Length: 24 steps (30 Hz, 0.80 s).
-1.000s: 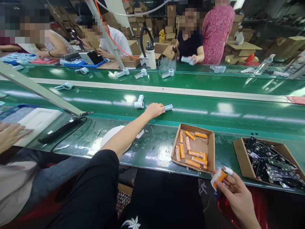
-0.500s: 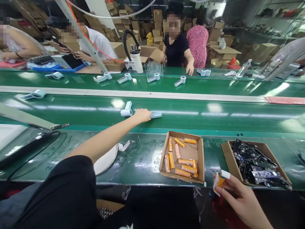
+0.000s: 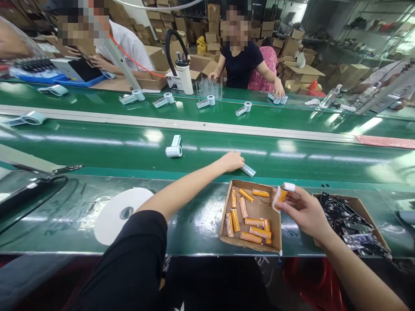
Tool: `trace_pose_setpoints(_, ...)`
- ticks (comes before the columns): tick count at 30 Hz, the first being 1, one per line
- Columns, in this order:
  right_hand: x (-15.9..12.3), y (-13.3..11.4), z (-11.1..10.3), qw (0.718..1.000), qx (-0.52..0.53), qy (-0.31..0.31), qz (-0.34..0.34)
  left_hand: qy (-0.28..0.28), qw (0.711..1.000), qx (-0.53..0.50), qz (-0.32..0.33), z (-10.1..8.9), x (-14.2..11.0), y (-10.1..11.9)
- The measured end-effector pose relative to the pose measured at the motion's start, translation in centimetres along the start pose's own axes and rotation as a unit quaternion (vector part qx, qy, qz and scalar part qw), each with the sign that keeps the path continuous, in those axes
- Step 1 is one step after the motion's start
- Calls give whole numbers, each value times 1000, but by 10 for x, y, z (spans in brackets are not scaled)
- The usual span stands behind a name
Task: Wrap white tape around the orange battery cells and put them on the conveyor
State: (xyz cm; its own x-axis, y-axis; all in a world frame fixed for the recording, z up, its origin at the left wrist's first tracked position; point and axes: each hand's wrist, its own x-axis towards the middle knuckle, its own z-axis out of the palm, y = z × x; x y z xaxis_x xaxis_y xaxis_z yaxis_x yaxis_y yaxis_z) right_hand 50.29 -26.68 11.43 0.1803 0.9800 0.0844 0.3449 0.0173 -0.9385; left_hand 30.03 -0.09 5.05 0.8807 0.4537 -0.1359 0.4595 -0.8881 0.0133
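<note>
My left hand (image 3: 232, 161) reaches onto the green conveyor belt (image 3: 292, 162), fingers closed on a pale blue handle-shaped part (image 3: 248, 170). My right hand (image 3: 303, 210) pinches an orange battery cell with white tape (image 3: 280, 195) above the right edge of a shallow cardboard tray (image 3: 275, 223). The tray holds several orange battery cells (image 3: 251, 222). A pale blue handheld fan part (image 3: 174, 147) lies on the belt to the left of my left hand.
A cardboard box of black circuit boards (image 3: 352, 223) sits at the right. A white tape roll (image 3: 120, 214) lies at the left. Several fan parts (image 3: 207, 102) ride the far belt. People work across the line, one with a hand on a part (image 3: 278, 97).
My left hand dragged the pale blue part along the belt to the right, toward the tray. My right hand rose with the battery cell from below the table edge to above the tray.
</note>
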Motion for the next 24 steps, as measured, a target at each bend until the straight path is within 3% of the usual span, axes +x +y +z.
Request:
trace_pose_setpoints(5,76,13,26,999,-14,-34,-31,-9,999,-38,6,7,13,-8)
trace_pose_setpoints(11,145,44,43,996,-73,-45,-2,-42,995,-88,-12,-6,31,-12)
trace_pose_setpoints(16,152,50,52,978,-188,-89,-7,-28,992,-115,-37,-16,28,-7)
trace_pose_setpoints(19,144,48,48,969,-231,-83,-19,-23,991,-126,-37,-18,30,-3)
trace_pose_setpoints(24,133,22,49,958,-272,-51,-74,-31,988,-138,-56,-36,26,9)
